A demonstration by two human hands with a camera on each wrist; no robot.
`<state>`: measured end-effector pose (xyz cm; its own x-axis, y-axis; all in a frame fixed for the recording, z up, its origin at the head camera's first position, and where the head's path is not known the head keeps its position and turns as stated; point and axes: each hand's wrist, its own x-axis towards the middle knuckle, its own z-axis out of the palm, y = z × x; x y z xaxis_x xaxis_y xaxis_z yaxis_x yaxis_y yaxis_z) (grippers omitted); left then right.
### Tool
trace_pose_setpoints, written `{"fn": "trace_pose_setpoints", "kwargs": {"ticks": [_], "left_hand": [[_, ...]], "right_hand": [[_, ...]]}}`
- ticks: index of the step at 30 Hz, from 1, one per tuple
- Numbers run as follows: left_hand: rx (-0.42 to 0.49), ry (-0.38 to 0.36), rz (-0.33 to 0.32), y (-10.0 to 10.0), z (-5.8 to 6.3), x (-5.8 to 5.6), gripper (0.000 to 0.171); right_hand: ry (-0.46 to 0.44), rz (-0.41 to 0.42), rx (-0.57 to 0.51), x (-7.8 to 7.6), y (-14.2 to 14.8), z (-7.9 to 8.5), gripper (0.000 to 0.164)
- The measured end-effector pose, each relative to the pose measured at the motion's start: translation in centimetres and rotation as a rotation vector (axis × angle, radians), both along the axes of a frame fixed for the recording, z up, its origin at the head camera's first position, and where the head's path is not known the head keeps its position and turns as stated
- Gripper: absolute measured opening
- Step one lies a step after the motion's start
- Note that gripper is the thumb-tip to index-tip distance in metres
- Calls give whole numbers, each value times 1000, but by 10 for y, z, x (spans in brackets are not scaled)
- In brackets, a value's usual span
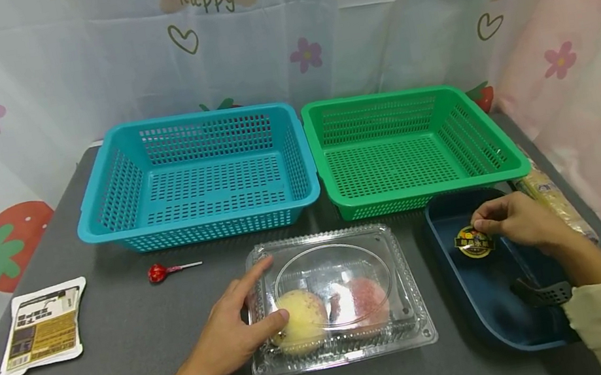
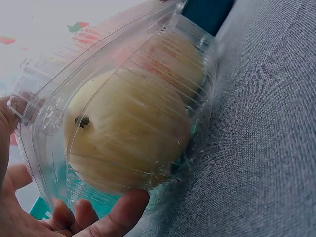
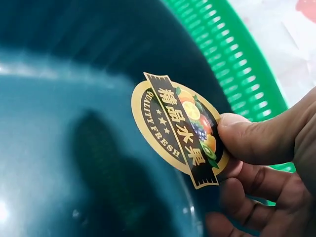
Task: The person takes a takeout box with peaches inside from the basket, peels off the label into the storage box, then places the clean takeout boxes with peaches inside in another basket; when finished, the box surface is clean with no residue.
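A clear plastic clamshell box (image 1: 326, 256) sits lidded on the table, with a yellow round fruit (image 1: 300, 327) and a reddish round fruit (image 1: 369, 302) inside. My left hand (image 1: 234, 324) rests at its left side, thumb and index finger spread over the lid's edge. In the left wrist view, other fingers (image 2: 126, 212) touch the side wall. Between thumb and fingertips, my right hand (image 1: 524, 223) pinches a black-and-gold sticker (image 3: 175, 131) with fruit pictures and the words "QUALITY FRESH". It holds the sticker over a dark blue tub (image 1: 479, 310).
A blue basket (image 1: 199, 221) and a green basket (image 1: 426, 189) stand along the back. On the left lie a red lollipop (image 1: 158, 273) and a white-and-brown packet (image 1: 40, 329). A yellowish clear packet (image 1: 555, 198) lies beyond the tub, right of the green basket.
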<state>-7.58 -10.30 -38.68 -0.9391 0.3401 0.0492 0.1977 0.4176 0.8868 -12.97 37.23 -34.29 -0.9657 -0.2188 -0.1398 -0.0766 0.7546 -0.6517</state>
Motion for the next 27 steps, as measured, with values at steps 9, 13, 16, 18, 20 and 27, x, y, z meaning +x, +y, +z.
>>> {"fn": "trace_pose_setpoints", "kwargs": {"ticks": [9, 13, 16, 18, 20, 27], "left_hand": [[-10, -32, 7, 0, -1, 0, 73], [-3, -26, 5, 0, -2, 0, 73], [0, -27, 4, 0, -2, 0, 73], [2, -30, 3, 0, -1, 0, 73], [3, -35, 2, 0, -1, 0, 73], [5, -36, 2, 0, 0, -1, 73]], "right_hand": [[-51, 16, 14, -4, 3, -12, 14], [-56, 17, 30, -6, 3, -15, 12], [-58, 20, 51, -7, 3, -17, 12], [-55, 32, 59, -8, 3, -19, 12], [-54, 38, 62, -9, 3, -20, 12], [-61, 43, 62, -10, 4, -22, 12]]}}
